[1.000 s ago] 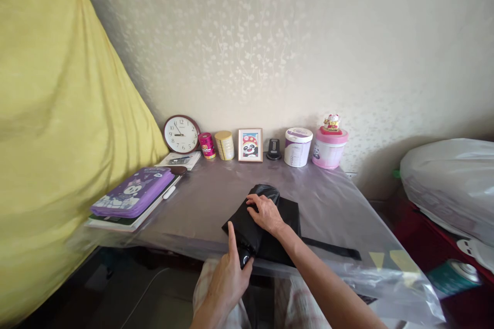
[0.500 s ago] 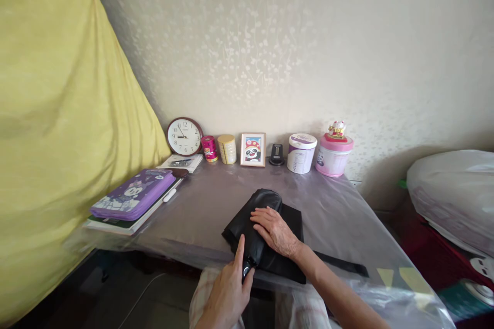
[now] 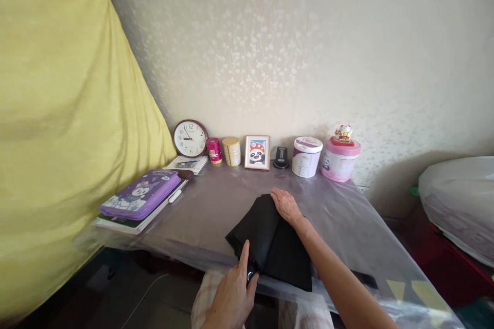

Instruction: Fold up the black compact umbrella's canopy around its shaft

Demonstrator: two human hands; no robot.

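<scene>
A black folding umbrella (image 3: 257, 229), its canopy loose and fanned into flat panels, lies on the near part of the table. At its near end, my left hand (image 3: 235, 290) is closed round the dark, shiny handle (image 3: 250, 271), with the index finger stretched along the fabric. My right hand (image 3: 286, 205) is at the far end of the canopy, fingers together and bent over the fabric edge; the fingertips are partly hidden. A black strap (image 3: 365, 279) sticks out to the right, beyond my right forearm.
Plastic sheeting covers the table (image 3: 216, 200). Along the wall stand a clock (image 3: 190, 139), small tins, a picture frame (image 3: 257, 152), a black stand (image 3: 281, 158) and two tubs, one topped by a cat figurine (image 3: 343, 134). A purple case (image 3: 142, 194) lies on books at left.
My right hand has slid from the middle of the umbrella to its far end, and the canopy there looks flatter. My left hand stays on the handle. The view has shifted slightly.
</scene>
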